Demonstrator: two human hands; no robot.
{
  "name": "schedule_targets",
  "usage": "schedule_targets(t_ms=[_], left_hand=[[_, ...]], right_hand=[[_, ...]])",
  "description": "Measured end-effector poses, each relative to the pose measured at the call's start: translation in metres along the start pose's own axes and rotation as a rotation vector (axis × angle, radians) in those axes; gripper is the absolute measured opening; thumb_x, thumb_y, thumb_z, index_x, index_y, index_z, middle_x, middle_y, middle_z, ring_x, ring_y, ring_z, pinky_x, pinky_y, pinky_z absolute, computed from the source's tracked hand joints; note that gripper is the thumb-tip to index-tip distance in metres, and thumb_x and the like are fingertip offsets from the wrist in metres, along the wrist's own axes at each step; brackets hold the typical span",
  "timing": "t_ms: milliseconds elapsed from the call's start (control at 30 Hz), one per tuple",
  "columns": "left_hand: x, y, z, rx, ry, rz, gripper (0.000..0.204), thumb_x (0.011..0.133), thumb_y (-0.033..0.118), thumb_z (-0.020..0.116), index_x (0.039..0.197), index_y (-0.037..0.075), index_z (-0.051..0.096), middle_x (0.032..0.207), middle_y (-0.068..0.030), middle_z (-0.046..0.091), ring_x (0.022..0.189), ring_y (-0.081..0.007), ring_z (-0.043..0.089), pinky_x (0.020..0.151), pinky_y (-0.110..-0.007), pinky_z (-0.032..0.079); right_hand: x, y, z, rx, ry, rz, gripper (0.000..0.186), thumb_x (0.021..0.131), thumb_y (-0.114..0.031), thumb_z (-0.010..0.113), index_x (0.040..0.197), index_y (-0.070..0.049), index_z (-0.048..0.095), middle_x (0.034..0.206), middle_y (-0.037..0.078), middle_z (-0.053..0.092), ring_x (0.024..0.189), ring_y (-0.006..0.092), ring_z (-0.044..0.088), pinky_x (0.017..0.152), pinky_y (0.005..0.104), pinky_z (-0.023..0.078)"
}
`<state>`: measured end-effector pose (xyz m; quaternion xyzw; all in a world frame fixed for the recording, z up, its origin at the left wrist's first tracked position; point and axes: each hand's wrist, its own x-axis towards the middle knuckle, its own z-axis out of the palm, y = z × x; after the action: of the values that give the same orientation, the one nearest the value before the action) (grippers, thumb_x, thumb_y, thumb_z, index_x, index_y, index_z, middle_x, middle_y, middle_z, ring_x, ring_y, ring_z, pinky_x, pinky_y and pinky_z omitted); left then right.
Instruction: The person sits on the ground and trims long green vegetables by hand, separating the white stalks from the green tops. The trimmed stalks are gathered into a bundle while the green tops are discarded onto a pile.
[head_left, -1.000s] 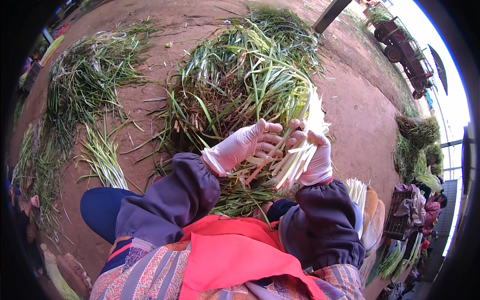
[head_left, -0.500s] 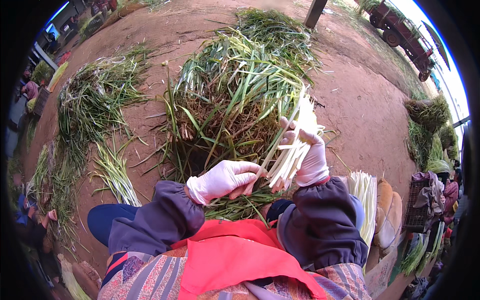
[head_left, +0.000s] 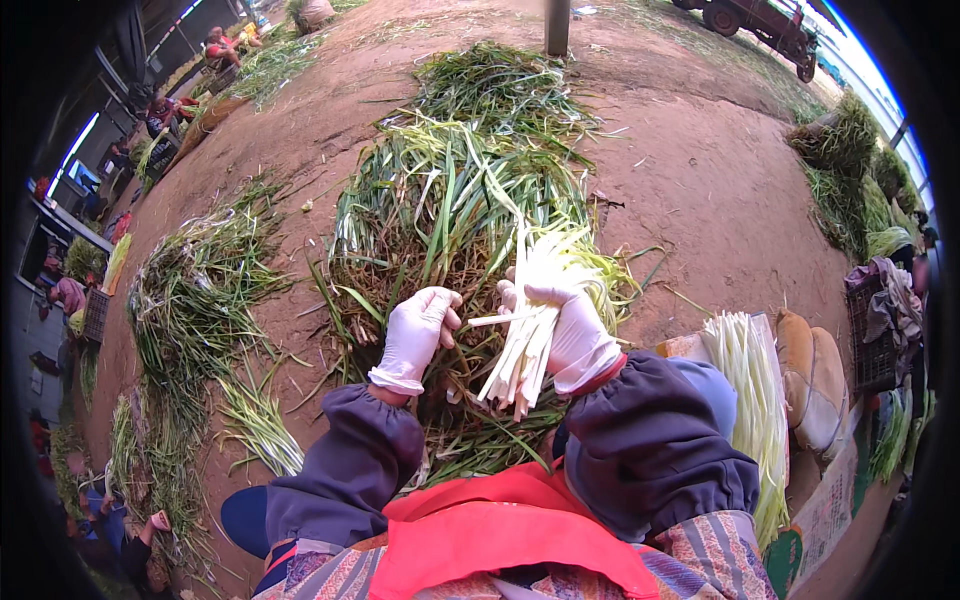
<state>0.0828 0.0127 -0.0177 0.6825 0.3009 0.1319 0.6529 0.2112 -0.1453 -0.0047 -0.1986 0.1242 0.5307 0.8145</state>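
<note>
In my gloved right hand is a bunch of pale leek-like stalks, gripped around the white stems. Their cut-looking ends point down toward me, and the yellow-green leaves trail away beyond the hand. One stem juts sideways from the bunch toward my left hand, its tip just short of the fingers. The left hand, gloved too, is closed with curled fingers; whatever may be in them is hidden. Under and beyond both hands lies a big heap of green stalks with brown, rooty ends on the near side.
Cleaned white stalks lie at my right, beside a stuffed tan sack and a dark crate. More greens spread over the dirt floor at left. A post stands ahead; other people sit far left.
My left hand has come away from the stem ends, up and to the left. The bunch in my right hand has shifted slightly left and nearer. The head view has turned a little.
</note>
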Motion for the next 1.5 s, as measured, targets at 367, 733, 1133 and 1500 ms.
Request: schedule_targets(t_ms=[367,733,1133,1500], left_hand=[[0.12,-0.036,0.063,1.049,0.015,0.384,0.026,0.083,0.026,0.064,0.098,0.004,0.064,0.096,-0.0156,0.065,0.09,-0.034,0.062,0.079,-0.04,0.049],[0.162,-0.03,0.016,1.072,0.175,-0.13,0.08,0.076,0.034,0.072,0.14,0.007,0.031,0.109,-0.0212,0.063,0.099,-0.0342,0.063,0.088,-0.042,0.048],[0.145,-0.043,-0.104,0.14,0.4,-0.105,0.042,0.092,0.041,0.056,0.087,0.001,0.066,0.066,-0.0035,0.06,0.054,-0.0139,0.05,0.054,-0.03,0.04],[0.146,-0.092,-0.119,-0.028,0.385,-0.082,0.044,0.092,0.043,0.055,0.084,0.001,0.066,0.071,-0.0034,0.057,0.064,-0.013,0.043,0.063,-0.03,0.038]], right_hand=[[-0.022,-0.127,0.024,-0.006,-0.545,-0.638,0.054,0.085,-0.01,0.064,0.13,0.005,0.038,0.093,0.005,0.051,0.083,0.0161,0.052,0.078,0.0315,0.047],[-0.014,-0.122,0.011,0.071,-0.307,-0.53,0.022,0.086,-0.027,0.06,0.093,-0.005,0.058,0.082,0.011,0.06,0.077,0.0243,0.059,0.07,0.0405,0.051],[-0.015,-0.121,0.012,0.241,-0.444,-0.397,0.027,0.086,-0.024,0.061,0.102,-0.003,0.057,0.086,0.009,0.06,0.08,0.0218,0.058,0.073,0.0349,0.051],[-0.006,-0.109,0.009,-0.003,-0.388,-0.486,0.034,0.09,-0.016,0.058,0.118,0.003,0.052,0.093,0.007,0.058,0.085,0.0152,0.056,0.077,0.028,0.049]])
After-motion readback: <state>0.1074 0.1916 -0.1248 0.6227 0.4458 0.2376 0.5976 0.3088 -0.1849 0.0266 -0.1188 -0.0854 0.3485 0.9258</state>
